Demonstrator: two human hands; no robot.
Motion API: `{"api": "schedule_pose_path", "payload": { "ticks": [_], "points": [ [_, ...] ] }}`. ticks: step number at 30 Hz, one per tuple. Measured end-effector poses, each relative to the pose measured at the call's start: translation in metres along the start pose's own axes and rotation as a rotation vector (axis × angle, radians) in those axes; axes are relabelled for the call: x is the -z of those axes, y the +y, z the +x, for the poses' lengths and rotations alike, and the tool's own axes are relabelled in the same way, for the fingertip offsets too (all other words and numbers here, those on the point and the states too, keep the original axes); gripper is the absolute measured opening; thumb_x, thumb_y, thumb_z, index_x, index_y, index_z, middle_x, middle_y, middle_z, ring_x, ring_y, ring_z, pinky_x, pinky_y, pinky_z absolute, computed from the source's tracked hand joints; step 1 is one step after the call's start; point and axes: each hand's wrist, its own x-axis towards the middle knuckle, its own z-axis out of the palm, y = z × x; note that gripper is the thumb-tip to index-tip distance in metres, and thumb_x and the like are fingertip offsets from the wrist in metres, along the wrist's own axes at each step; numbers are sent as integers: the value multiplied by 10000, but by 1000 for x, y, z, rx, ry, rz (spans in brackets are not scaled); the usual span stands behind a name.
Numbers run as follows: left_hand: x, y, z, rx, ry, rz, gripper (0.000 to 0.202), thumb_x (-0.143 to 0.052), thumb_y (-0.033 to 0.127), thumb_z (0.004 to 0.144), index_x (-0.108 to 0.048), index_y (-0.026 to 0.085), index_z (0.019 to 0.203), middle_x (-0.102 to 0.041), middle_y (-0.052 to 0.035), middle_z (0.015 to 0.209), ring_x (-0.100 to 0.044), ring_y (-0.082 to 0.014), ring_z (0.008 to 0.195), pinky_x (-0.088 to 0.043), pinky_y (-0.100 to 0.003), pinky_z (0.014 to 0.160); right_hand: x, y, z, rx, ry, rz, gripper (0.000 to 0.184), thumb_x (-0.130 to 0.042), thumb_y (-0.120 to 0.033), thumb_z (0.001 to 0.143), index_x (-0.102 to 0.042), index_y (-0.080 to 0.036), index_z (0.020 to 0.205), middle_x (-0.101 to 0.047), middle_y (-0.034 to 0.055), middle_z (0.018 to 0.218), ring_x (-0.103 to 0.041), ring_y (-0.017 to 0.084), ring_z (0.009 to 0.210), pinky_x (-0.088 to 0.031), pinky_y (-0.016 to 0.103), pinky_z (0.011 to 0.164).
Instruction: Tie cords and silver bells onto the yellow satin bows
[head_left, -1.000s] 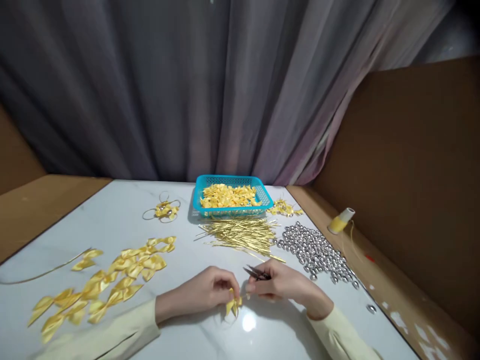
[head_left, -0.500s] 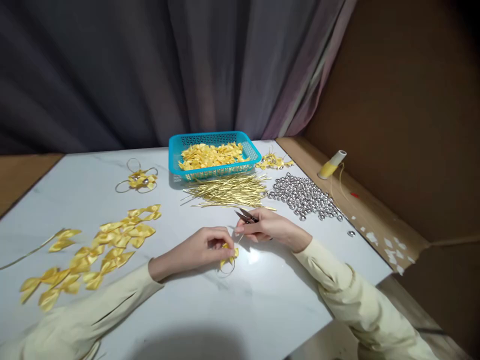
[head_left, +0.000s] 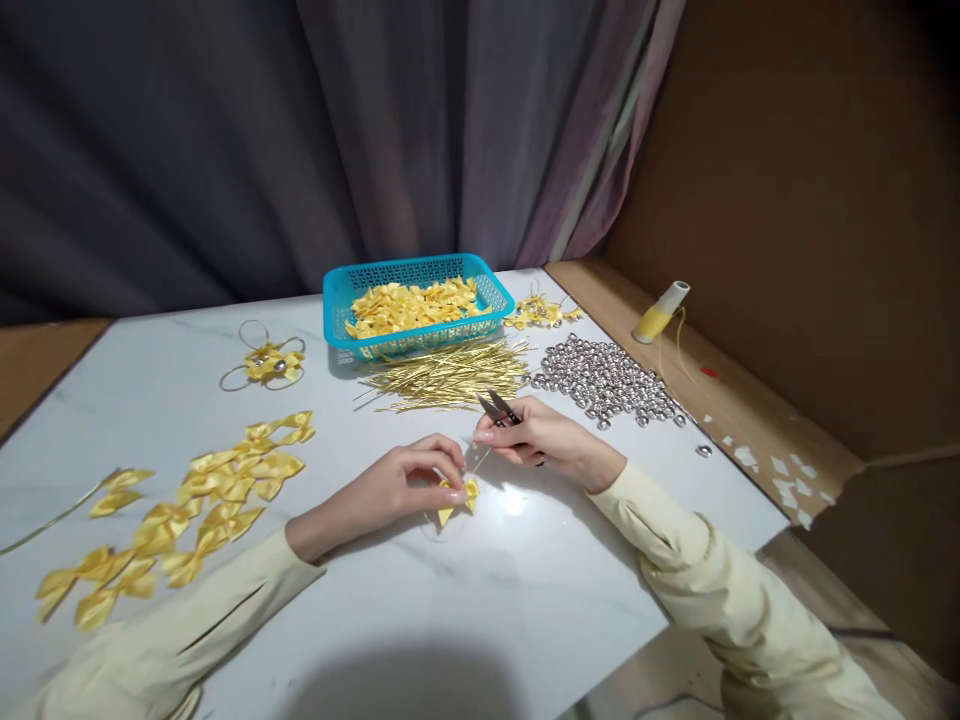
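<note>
My left hand (head_left: 411, 483) is closed in a pinch on a yellow ribbon bow (head_left: 448, 503), held just above the white table. A thin thread or wire rises from the bow towards my right hand (head_left: 536, 440), whose thumb and forefinger are pressed together near its end. That same hand also grips small dark thread snips (head_left: 498, 408), blades pointing up and to the left. My fingers hide part of the bow and most of the snips' handles. Several loose yellow bows (head_left: 214, 475) lie to the left of my left hand.
Beyond my hands are a pile of gold wire ties (head_left: 450, 375) and a blue basket (head_left: 335, 330) of yellow bows. Silver beads (head_left: 600, 380) are heaped at right, near a yellow thread spool (head_left: 660, 313). Wired bow pieces (head_left: 274, 364) lie at back left. White scraps (head_left: 787, 490) lie on cardboard.
The bow has turned in my left hand, and its wire loop shows less clearly. My right hand has lifted slightly with the snips. The whole view has shifted a little.
</note>
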Motion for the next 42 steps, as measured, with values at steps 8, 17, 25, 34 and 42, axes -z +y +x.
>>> {"api": "schedule_pose_path", "payload": {
  "ticks": [8, 17, 25, 34, 42],
  "points": [
    [1, 4, -2, 15, -21, -87, 153, -599, 303, 796, -677, 171, 793, -546, -66, 1004, -538, -210, 945, -428, -329, 840, -2, -5, -2, 33, 57, -52, 216, -650, -332, 760, -534, -149, 748, -416, -89, 453, -195, 24, 342, -96, 193, 340],
    [-7, 10, -2, 110, -22, -261, 186, -600, 278, 815, -614, 150, 680, -590, -20, 825, -540, -144, 790, -404, -273, 744, -13, 1, 1, 144, 115, -348, 239, -583, -376, 813, -577, -137, 810, -516, -28, 594, -346, 61, 462, -265, 212, 449],
    [-11, 8, -4, 155, 185, -353, 191, -587, 305, 820, -667, 131, 816, -695, -98, 905, -622, -204, 843, -458, -320, 779, -4, -18, -13, 241, 198, -860, 232, -509, -338, 869, -603, -137, 802, -524, 24, 743, -426, 120, 643, -325, 250, 573],
    [-11, -8, -1, 121, 370, -246, 201, -617, 360, 799, -672, 169, 827, -699, -47, 871, -618, -189, 830, -449, -282, 755, -2, -10, -13, 102, 116, -770, 391, -356, -394, 927, -505, -162, 650, -405, -40, 535, -375, 80, 478, -317, 233, 516],
    [-12, -8, -1, 89, 370, -230, 216, -570, 370, 836, -654, 172, 855, -692, -43, 883, -615, -184, 835, -449, -275, 744, -4, -13, -13, 13, 171, -777, 517, -354, -531, 888, -460, -166, 538, -380, -35, 481, -321, 72, 437, -254, 238, 449]
  ]
}}
